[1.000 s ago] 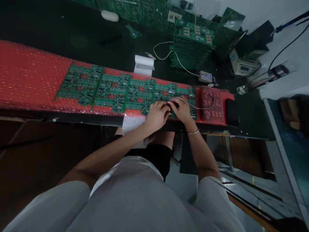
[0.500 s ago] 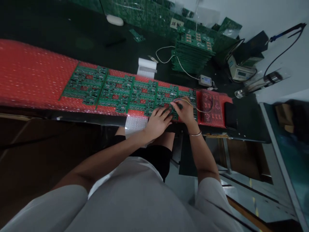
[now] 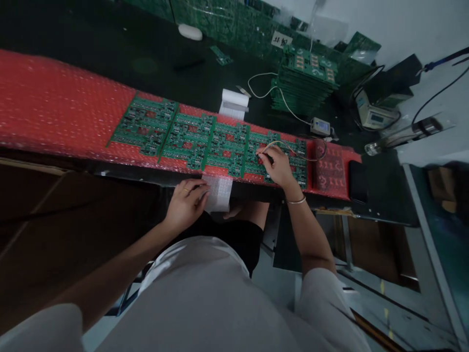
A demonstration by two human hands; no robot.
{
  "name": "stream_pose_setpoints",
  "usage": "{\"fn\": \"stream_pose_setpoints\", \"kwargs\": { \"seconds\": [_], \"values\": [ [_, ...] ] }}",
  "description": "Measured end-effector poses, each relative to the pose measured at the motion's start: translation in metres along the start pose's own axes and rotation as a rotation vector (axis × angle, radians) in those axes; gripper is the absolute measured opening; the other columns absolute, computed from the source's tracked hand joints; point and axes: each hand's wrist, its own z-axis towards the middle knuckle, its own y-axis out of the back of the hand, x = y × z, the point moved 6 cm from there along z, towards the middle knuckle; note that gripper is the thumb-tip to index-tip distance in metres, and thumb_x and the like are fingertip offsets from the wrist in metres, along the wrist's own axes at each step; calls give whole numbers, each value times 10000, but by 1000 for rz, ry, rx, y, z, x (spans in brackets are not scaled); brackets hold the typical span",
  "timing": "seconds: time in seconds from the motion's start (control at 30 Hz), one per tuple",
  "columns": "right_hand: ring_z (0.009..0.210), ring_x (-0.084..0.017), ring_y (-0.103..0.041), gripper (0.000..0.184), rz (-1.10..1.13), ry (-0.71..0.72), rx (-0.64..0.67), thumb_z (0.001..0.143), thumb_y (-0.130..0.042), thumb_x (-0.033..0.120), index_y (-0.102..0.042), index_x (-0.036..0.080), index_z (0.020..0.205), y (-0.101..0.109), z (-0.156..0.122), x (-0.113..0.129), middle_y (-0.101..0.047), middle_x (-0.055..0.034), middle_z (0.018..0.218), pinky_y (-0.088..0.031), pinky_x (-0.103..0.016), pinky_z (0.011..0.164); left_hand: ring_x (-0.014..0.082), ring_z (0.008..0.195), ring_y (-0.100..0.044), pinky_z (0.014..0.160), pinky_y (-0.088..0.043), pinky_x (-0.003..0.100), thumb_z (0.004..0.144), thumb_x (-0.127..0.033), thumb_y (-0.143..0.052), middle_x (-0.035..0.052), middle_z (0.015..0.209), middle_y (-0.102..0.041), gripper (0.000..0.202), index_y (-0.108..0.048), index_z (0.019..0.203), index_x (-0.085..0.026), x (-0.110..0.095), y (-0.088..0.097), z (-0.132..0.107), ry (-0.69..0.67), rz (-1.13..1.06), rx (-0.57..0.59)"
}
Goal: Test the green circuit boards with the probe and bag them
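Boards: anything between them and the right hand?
Only the wire pinched in the right hand, which arcs over the boards near it. Nothing else visible is in between, though the hand hides the spot directly beneath.

pale wall (image 3: 439, 27) | dark bench top (image 3: 146, 51) | grey-blue floor (image 3: 280, 283) | dim light
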Motion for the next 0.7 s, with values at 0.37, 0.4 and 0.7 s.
{"fn": "stream_pose_setpoints", "kwargs": {
  "seconds": [0.37, 0.4, 0.7],
  "values": [
    [1034, -271, -680, 289, -26, 18, 24, 1045, -492, 440, -724, 269, 1024, -5, 1, -2, -781, -68, 1039, -529, -467, 992, 265, 1068, -646, 941, -556, 430, 943, -246, -602, 91, 1133, -691, 183, -707, 1092, -235, 19, 8, -5, 7, -113, -13],
    [1033, -273, -681, 287, -31, -1, 17, 1040, -498, 447, -723, 269, 1026, -5, 1, -4, -780, -68, 1049, -529, -469, 990, 266, 1078, -643, 940, -556, 427, 945, -259, -608, 94, 1142, -687, 183, -705, 1097, -232, 19, 6, -6, -8, -126, 6],
    [1029, -268, -691, 273, -7, -14, -31, 1035, -509, 434, -714, 256, 1008, -5, -2, -4, -773, -79, 1050, -540, -454, 964, 228, 1000, -658, 895, -556, 394, 987, -241, -605, 85, 1061, -708, 119, -720, 977, -213, 23, -5, -6, -74, -103, 16]
  ]
}}
